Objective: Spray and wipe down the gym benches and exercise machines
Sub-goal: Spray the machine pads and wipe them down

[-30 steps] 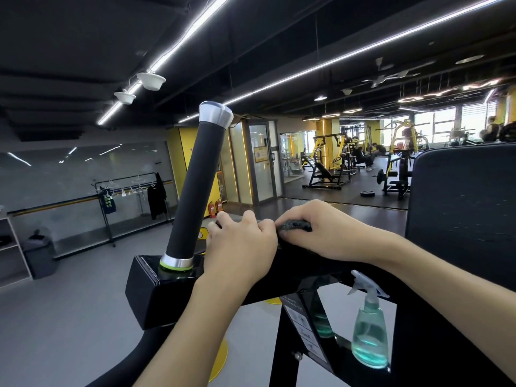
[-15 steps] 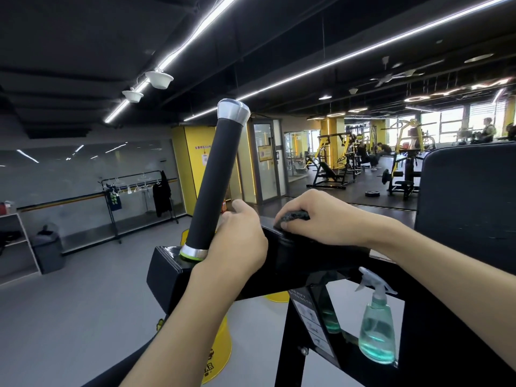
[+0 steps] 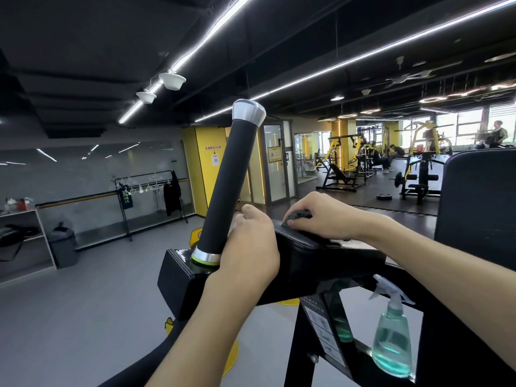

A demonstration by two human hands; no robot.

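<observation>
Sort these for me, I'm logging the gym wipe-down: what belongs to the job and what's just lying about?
Job: dark cloth in the right hand, black pad beneath it, black handle held by the left hand, spray bottle.
Lying about: bin, clothes rack, shelf, weight plate on the floor.

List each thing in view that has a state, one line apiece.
left hand: fingers curled against the base of the handle; grip unclear.
right hand: pinches the cloth, pressing it on the pad.
cloth: dark, bunched, on the pad's top.
pad: black, under the cloth.
handle: tilted, sticking up from the machine.
spray bottle: upright on the frame, holding greenish liquid, untouched.
</observation>
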